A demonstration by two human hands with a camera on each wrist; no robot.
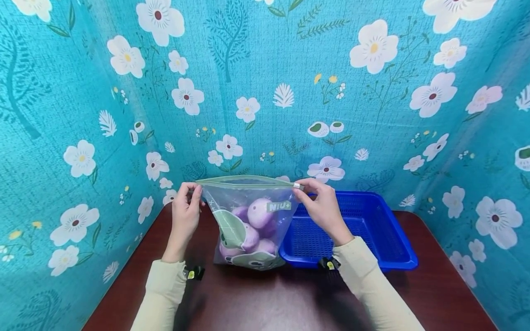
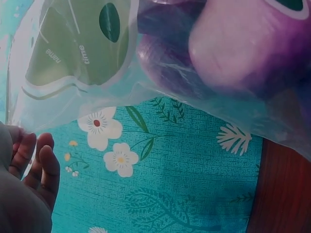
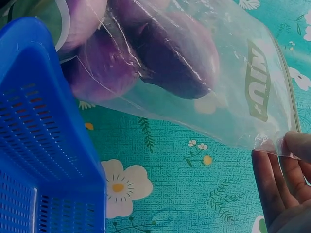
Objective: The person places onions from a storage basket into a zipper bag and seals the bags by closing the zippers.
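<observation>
A clear zip bag (image 1: 248,225) stands upright on the dark table, filled with several purple round things (image 1: 260,212). Its green zip strip (image 1: 244,182) runs level across the top. My left hand (image 1: 187,202) pinches the bag's top left corner. My right hand (image 1: 319,200) pinches the small white slider (image 1: 296,185) at the top right end. The left wrist view shows the bag (image 2: 146,63) from below with my left fingers (image 2: 41,167) at its edge. In the right wrist view the bag (image 3: 194,82) hangs over my right fingers (image 3: 277,179).
A blue perforated plastic basket (image 1: 393,243) sits right of the bag, its left rim touching it; the basket (image 3: 34,145) looks empty. Teal flowered cloth walls close in the table (image 1: 269,303) on three sides.
</observation>
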